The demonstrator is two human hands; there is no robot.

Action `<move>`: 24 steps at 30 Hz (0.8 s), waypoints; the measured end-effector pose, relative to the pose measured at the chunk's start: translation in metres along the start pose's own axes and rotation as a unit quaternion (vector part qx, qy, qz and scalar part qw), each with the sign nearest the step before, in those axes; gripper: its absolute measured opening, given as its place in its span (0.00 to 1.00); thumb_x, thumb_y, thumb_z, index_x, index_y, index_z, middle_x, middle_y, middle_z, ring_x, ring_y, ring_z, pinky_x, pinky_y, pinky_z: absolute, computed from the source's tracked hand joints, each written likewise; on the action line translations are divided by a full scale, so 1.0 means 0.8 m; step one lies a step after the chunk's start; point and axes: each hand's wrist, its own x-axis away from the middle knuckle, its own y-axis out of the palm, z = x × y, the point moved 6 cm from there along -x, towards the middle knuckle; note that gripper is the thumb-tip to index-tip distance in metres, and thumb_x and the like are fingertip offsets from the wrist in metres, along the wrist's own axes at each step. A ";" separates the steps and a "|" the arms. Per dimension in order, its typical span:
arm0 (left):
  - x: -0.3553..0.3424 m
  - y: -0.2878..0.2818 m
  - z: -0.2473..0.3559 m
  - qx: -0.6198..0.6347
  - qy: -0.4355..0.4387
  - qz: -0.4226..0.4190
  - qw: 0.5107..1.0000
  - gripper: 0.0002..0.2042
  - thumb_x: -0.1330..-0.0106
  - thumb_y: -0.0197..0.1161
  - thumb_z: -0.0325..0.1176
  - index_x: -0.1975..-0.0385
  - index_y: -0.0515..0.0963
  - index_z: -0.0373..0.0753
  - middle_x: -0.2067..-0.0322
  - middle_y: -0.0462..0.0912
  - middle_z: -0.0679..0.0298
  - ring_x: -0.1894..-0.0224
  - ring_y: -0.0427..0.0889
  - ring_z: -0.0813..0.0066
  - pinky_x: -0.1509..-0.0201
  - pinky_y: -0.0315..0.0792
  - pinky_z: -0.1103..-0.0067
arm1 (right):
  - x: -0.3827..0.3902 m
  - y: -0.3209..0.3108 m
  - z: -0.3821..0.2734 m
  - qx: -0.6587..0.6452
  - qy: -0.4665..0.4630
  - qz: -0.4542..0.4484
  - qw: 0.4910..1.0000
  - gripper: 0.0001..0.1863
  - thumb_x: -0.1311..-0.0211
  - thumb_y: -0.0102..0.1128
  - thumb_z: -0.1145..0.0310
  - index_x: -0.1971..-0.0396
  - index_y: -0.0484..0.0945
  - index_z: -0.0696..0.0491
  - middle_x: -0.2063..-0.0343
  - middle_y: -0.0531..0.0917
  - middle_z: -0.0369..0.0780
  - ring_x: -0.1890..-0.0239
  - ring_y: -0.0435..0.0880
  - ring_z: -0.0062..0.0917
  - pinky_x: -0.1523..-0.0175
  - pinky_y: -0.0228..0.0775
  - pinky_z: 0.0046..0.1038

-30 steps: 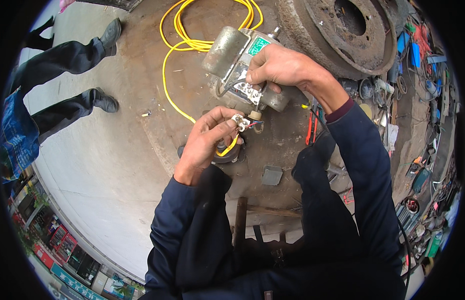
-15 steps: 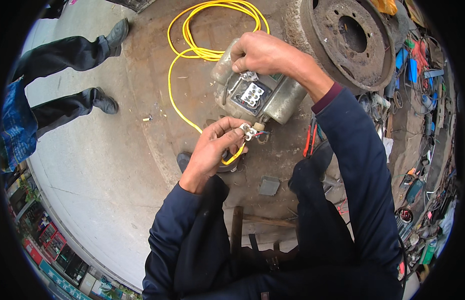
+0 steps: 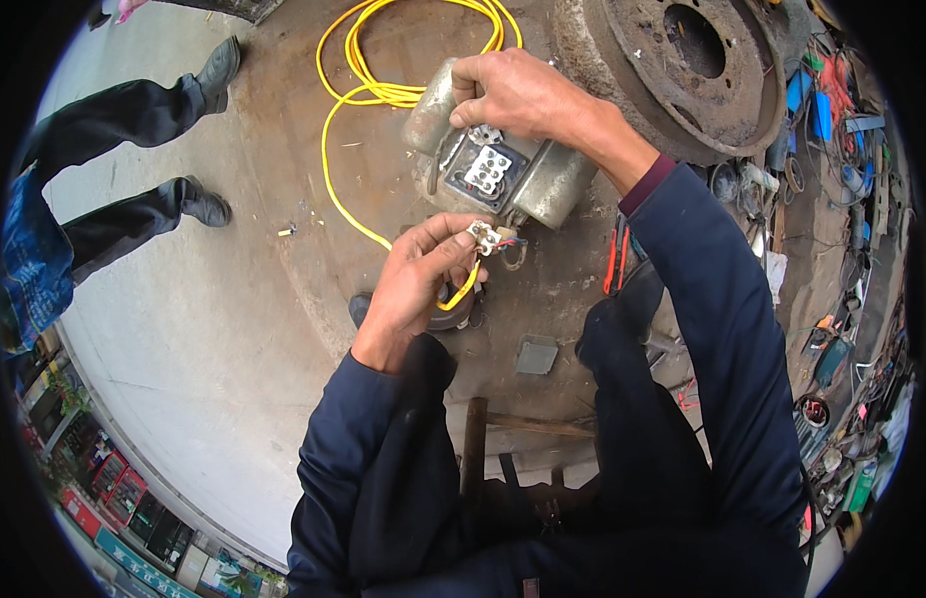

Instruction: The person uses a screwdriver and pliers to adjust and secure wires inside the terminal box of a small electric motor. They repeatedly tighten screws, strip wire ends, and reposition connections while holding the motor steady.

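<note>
Keeps a white connector [image 3: 486, 238] pinched between thumb and fingers of the left hand [image 3: 423, 274], just above the middle of the frame, with thin red and blue wires [image 3: 511, 242] at its right and a yellow cable [image 3: 462, 291] below. Now holds the right hand [image 3: 518, 95] higher and farther left than a second ago, over the grey motor [image 3: 556, 189] in the upper middle, no longer partly across the white terminal block [image 3: 488, 170]; so leaves the block open to view and touch. Bends right fingertips close together beside a small metallic piece [image 3: 485, 134]; cannot tell, from this angle, whether gripping it.
</note>
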 end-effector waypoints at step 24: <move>-0.004 -0.001 0.003 -0.013 -0.001 0.026 1.000 0.14 0.17 0.64 0.33 0.43 0.83 0.28 0.65 0.86 0.64 0.65 0.86 0.76 0.60 0.76 0.82 | 0.055 -0.053 -0.008 -0.073 0.011 0.061 0.995 0.16 0.30 0.72 0.60 0.56 0.90 0.59 0.65 0.92 0.45 0.60 0.90 0.32 0.50 0.80 0.35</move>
